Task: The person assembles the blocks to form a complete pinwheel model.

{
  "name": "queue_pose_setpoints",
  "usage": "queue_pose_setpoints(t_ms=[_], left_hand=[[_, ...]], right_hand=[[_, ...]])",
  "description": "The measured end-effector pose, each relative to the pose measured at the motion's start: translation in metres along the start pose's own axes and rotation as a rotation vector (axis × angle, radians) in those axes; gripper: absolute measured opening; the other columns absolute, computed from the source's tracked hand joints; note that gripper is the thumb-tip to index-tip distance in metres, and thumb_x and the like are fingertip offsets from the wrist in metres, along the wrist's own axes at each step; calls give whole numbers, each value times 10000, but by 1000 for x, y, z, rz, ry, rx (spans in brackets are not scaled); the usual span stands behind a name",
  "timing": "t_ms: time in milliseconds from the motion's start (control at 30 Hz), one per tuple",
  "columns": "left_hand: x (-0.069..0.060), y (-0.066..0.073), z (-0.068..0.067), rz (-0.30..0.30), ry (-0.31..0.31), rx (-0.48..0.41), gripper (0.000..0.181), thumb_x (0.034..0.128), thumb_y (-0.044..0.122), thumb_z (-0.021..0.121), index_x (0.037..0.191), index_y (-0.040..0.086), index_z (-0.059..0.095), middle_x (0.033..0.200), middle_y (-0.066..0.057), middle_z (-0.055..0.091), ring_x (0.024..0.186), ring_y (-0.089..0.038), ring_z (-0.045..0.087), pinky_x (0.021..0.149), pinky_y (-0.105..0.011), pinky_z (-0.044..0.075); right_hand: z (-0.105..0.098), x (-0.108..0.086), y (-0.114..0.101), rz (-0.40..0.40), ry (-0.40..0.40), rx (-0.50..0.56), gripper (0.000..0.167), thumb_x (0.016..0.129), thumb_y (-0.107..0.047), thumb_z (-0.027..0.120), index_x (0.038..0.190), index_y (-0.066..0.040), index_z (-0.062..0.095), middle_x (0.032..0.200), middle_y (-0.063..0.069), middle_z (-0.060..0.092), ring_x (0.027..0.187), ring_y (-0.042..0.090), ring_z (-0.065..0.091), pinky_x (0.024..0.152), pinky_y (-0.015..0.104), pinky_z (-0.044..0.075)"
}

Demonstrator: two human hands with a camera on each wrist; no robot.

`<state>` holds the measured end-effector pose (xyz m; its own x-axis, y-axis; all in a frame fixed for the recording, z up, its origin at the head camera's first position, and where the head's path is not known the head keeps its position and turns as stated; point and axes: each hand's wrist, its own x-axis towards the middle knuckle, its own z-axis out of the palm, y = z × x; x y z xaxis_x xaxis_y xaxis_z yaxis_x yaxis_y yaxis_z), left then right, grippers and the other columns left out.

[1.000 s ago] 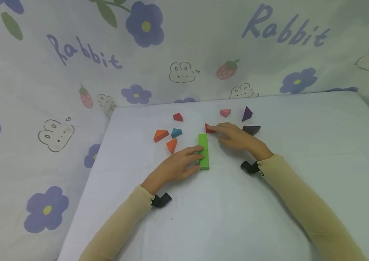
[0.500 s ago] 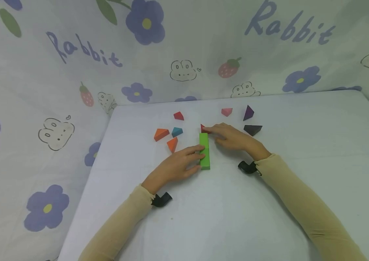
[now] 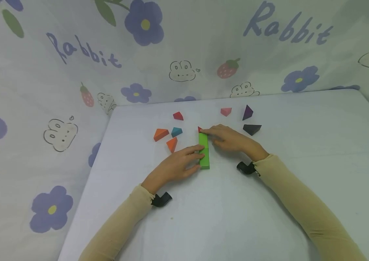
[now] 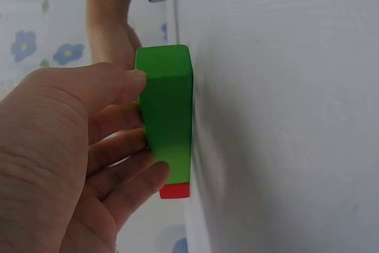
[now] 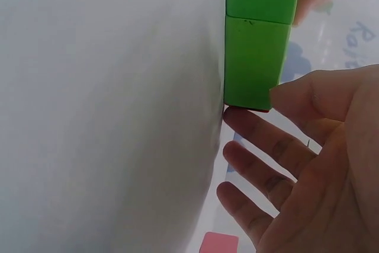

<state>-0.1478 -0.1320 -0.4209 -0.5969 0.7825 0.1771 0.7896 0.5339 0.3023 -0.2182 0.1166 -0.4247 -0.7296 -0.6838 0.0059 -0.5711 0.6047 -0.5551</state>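
Observation:
Two green blocks (image 3: 203, 149) lie end to end in a row on the white table. My left hand (image 3: 179, 165) rests along their left side, its fingertips and thumb touching the green surface, as the left wrist view also shows. At the far end of the row sits a red triangular block (image 3: 199, 129), mostly hidden; a strip of red block (image 4: 174, 191) shows past the green in the left wrist view. My right hand (image 3: 230, 139) touches the red block with its index finger. In the right wrist view, the thumb of the right hand (image 5: 320, 152) lies by the green block's corner.
To the left lie two orange blocks (image 3: 161, 134), a blue block (image 3: 176, 132) and a red block (image 3: 178, 116). A pink block (image 3: 226, 111), a purple block (image 3: 247, 112) and a dark block (image 3: 252, 129) lie beyond the right hand. A patterned cloth (image 3: 200, 43) hangs behind the table.
My right hand has slid the red triangular block leftward, from right of the row to the far end of the green blocks. The left hand stays in place on the green blocks.

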Motion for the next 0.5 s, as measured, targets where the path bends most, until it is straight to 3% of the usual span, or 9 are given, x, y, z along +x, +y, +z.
queue_pose_setpoints(t_ms=[500], left_hand=[[0,0,0,-5,-4,-9,388,922,223,678,1279,73,648,1444,-76,522,1343,-196,501,1080,-310,452]], right_hand=[[-2,-1,-1,26,-9,13,548,944,-37,535,1463,-204,478,1385,52,579,1278,270,498,1095,490,413]])
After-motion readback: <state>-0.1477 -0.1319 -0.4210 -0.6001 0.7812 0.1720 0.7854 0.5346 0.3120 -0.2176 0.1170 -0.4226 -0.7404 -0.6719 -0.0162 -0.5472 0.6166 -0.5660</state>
